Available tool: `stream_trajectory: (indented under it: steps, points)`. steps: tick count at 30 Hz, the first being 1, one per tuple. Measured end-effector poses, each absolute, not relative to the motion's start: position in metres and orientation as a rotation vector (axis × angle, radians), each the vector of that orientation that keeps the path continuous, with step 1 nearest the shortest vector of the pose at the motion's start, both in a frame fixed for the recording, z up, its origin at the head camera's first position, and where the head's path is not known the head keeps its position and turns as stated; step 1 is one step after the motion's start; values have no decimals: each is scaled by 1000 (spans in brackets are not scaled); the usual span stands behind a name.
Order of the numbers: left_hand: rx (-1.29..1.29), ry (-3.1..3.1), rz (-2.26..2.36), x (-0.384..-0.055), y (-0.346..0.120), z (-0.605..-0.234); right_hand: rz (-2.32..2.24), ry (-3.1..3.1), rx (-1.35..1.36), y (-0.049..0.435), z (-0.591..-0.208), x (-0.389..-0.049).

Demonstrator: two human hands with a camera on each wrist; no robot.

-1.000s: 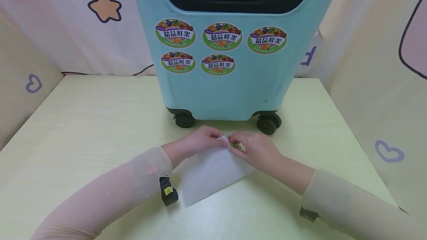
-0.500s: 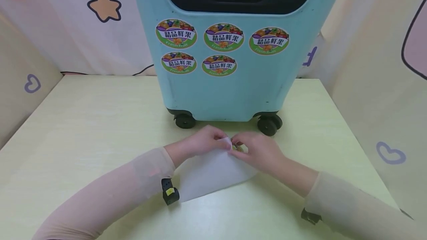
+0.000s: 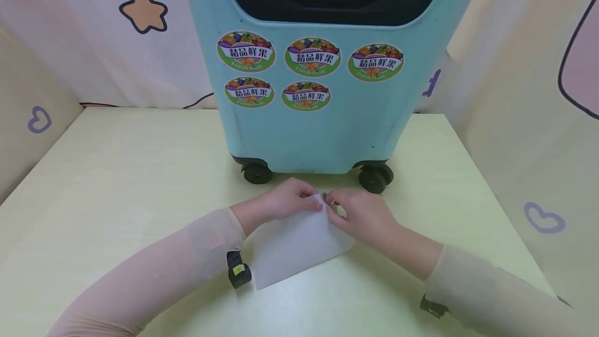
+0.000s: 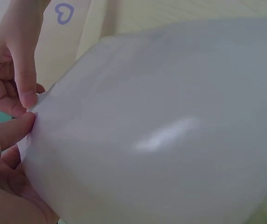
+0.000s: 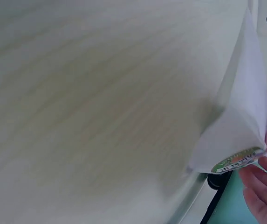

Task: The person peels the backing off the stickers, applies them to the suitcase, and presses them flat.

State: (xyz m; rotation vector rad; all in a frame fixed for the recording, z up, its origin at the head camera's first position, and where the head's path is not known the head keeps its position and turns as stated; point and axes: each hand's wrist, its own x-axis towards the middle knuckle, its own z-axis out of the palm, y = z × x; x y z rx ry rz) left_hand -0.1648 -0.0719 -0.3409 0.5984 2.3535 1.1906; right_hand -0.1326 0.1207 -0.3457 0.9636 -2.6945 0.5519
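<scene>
A white sticker sheet [image 3: 299,251] hangs at a slant above the table, bowed in the left wrist view. My left hand [image 3: 287,199] pinches its upper edge between thumb and fingers. Close beside it, my right hand [image 3: 365,213] has thumb and forefinger together at the same edge, at an oval fruit sticker. That sticker [image 5: 233,161] shows green and multicoloured along the sheet's far side in the right wrist view; in the head view just a sliver appears by the right fingertips. Whether any of it has lifted off the sheet is hidden by the fingers.
Behind the hands a light blue suitcase [image 3: 304,137] stands upright on black wheels on the pale table [image 3: 117,181]. Several oval fruit stickers [image 3: 312,57] are on its front, three above and two below. Patterned curtains [image 3: 93,40] surround the table's back and sides.
The sheet has flexed a little and its lower corner has shifted slightly. The right thumb and fingers have moved slightly at the edge, and less of the sticker shows. Both hands stay together.
</scene>
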Motion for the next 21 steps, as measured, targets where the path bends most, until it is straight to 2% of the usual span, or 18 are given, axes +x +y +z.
stream_trajectory:
  steps: [11,21]
  points:
    - [717,2498,901,-169,-76,-341,701,-2843,896,132,-343,-136]
    - [683,2673,628,-167,-66,-340,804,-2917,784,151,-338,-138]
